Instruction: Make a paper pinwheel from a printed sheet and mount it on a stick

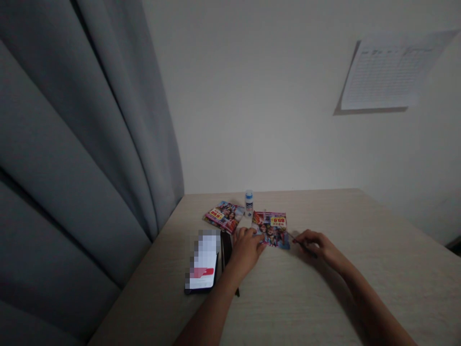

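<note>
My left hand (248,245) lies with its fingers bent over the lower left part of a colourful printed sheet (273,233), pressing it to the table. The sheet shows cartoon-like figures and a yellow price label. In my right hand (315,242), pinched between thumb and fingers, is a slim dark pen-like tool (305,248). Its thin tip points at the sheet's right edge; whether it touches cannot be made out. A small white bottle with a blue cap (248,204) stands upright behind the sheet. Several similar printed sheets (225,216) lie to its left.
A phone with a lit screen (204,262) lies left of my left hand. A long dark strip-like object (226,247) is partly hidden under my left forearm. Grey curtain (90,120) hangs along the left table edge. A wall with a paper chart (385,74) stands behind.
</note>
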A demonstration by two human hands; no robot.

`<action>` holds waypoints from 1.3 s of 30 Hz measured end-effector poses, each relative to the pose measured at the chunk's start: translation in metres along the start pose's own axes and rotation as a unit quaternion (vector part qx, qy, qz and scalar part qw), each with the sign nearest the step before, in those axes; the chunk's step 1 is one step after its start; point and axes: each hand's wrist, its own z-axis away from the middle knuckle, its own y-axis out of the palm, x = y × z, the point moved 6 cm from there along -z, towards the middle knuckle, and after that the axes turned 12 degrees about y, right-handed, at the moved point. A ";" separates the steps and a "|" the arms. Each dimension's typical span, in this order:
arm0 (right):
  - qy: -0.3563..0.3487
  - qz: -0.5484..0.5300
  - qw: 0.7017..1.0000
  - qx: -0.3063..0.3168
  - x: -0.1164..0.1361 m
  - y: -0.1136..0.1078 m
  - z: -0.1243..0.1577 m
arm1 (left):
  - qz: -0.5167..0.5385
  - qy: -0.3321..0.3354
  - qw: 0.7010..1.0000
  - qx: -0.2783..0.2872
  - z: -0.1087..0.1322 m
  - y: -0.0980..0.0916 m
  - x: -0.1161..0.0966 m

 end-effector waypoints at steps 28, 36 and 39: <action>0.070 0.371 0.875 -0.304 -0.017 -0.015 -0.009 | 0.032 0.034 0.999 0.013 -0.003 0.004 -0.002; 0.071 0.375 0.877 -0.293 -0.010 -0.013 -0.009 | 0.020 0.026 0.999 -0.002 -0.003 0.002 -0.001; 0.075 0.377 0.878 -0.285 -0.009 -0.011 -0.010 | 0.018 0.024 0.999 0.016 -0.002 0.006 0.001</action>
